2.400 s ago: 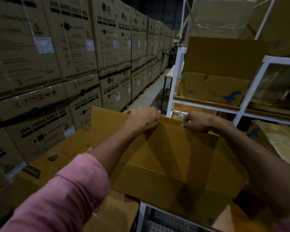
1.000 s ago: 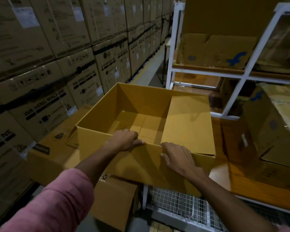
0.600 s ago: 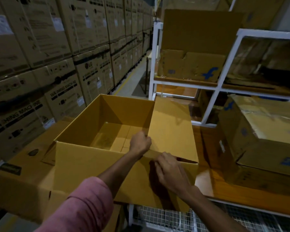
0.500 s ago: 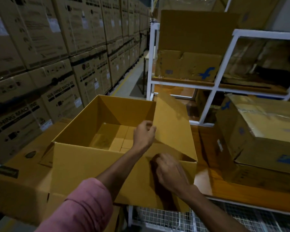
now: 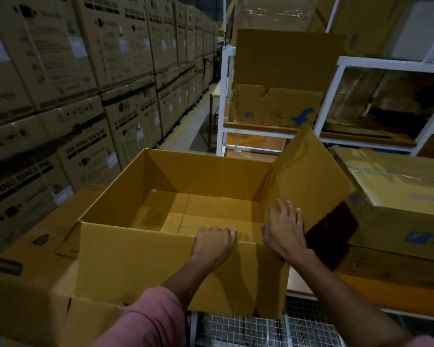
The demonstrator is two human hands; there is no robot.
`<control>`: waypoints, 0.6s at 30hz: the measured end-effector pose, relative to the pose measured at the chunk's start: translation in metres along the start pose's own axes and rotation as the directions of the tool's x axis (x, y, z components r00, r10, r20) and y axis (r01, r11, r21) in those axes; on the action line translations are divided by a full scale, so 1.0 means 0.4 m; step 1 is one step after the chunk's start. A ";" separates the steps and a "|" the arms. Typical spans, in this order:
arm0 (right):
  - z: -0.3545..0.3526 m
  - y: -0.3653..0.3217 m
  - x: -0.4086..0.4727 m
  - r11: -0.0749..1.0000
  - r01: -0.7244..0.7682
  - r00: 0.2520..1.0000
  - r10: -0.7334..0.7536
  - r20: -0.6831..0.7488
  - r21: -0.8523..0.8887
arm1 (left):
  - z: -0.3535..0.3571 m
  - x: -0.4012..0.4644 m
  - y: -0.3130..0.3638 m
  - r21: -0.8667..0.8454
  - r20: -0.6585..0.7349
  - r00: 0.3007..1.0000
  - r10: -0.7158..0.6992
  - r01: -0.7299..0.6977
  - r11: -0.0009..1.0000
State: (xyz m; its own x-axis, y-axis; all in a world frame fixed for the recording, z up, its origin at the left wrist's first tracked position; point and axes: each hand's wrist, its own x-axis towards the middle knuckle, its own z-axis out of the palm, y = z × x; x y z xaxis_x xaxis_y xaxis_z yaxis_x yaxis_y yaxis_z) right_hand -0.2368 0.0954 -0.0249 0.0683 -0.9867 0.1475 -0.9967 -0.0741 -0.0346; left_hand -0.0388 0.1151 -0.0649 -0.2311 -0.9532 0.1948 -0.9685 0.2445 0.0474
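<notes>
The open box (image 5: pixel 140 259) fills the middle of the frame, empty, with its near wall above a wire grid (image 5: pixel 236 329) at the bottom edge. We judge that it could slide or tilt toward the lower left, since only one hand steadies it. Its right flap (image 5: pixel 308 176) stands raised and leans toward the taped box (image 5: pixel 398 196) at the right. Pushed further, it may jam against that box or tear at the fold.

Our left hand (image 5: pixel 214 242) has its fingers curled over the near rim. Our right hand (image 5: pixel 283 232) lies flat on the flap's base with its fingers spread.

Down the left side, the stacked cartons (image 5: pixel 85 146) read "WASHING MACHINE" and carry an LG logo (image 5: pixel 124 105). Their white stickers are too small to read. The flat cardboard (image 5: pixel 273 106) on the rack in the upper middle bears a blue mark. The taped box has a blue label we cannot read.
</notes>
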 end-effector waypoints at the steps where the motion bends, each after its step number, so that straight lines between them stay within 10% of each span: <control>1: 0.009 -0.002 -0.003 1.000 -0.027 0.999 0.027 0.033 0.003 | -0.001 -0.006 -0.007 0.047 0.004 1.000 0.019 -0.019 0.999; 18: 0.029 -0.009 0.015 0.881 -0.440 0.882 0.387 0.270 0.174 | 0.061 -0.055 -0.128 0.089 -0.130 0.989 0.066 -0.055 0.995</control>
State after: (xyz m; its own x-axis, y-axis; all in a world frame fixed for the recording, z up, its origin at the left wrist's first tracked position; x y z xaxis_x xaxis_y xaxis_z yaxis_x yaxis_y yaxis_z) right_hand -0.2324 0.0880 -0.0354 -0.3135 -0.9376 -0.1505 -0.9001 0.3439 -0.2674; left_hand 0.0138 0.1193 -0.0956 -0.2803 -0.9038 0.3234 -0.9589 0.2794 -0.0503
